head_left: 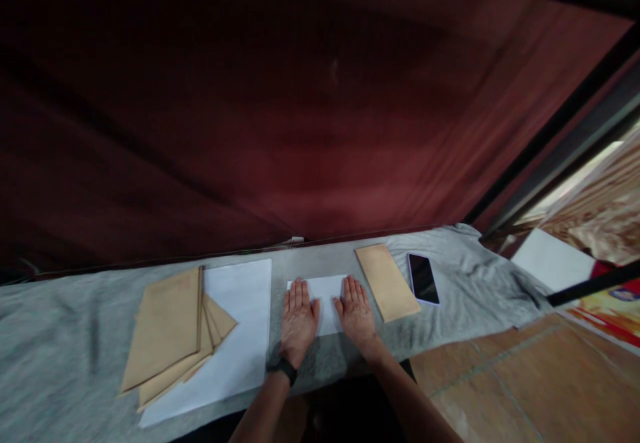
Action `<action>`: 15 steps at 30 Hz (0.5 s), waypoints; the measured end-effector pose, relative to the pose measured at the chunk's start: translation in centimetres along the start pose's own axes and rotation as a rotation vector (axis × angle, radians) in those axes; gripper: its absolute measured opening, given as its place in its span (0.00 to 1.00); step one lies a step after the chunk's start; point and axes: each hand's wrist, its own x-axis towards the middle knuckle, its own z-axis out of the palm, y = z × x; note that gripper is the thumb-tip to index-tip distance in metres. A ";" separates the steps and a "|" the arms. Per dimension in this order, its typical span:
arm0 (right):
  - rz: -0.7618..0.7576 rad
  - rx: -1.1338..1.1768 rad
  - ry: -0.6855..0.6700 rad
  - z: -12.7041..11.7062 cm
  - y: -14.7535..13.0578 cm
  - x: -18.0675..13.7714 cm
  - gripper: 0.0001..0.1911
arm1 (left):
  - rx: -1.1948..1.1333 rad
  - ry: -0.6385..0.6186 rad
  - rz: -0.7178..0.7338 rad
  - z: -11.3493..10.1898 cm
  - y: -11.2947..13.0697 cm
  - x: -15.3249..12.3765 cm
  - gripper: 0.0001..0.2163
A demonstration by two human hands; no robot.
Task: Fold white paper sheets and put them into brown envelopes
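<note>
A folded white sheet of paper (327, 303) lies crosswise on the grey cloth in front of me. My left hand (299, 316) rests flat on its left end, fingers stretched out, a dark band on the wrist. On the right end my right hand (356, 309) lies flat in the same way, palm down. Both hands hide the ends of the paper. Just right of my right hand is a brown envelope (387, 283), apart from the fingers. To the left, several brown envelopes (167, 323) lie fanned over larger white sheets (240, 329).
A phone (423, 279) with a dark screen lies right of the single envelope. Grey cloth (470, 283) covers the long narrow surface. Behind it rises a dark red panel (310, 129). Tiled floor (525, 383) shows at the lower right, beside a dark metal frame (555, 109).
</note>
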 end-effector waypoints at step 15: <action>0.132 0.033 0.048 -1.8 -0.4 -4.2 0.31 | 0.011 0.017 -0.008 -0.2 0.2 -0.1 0.29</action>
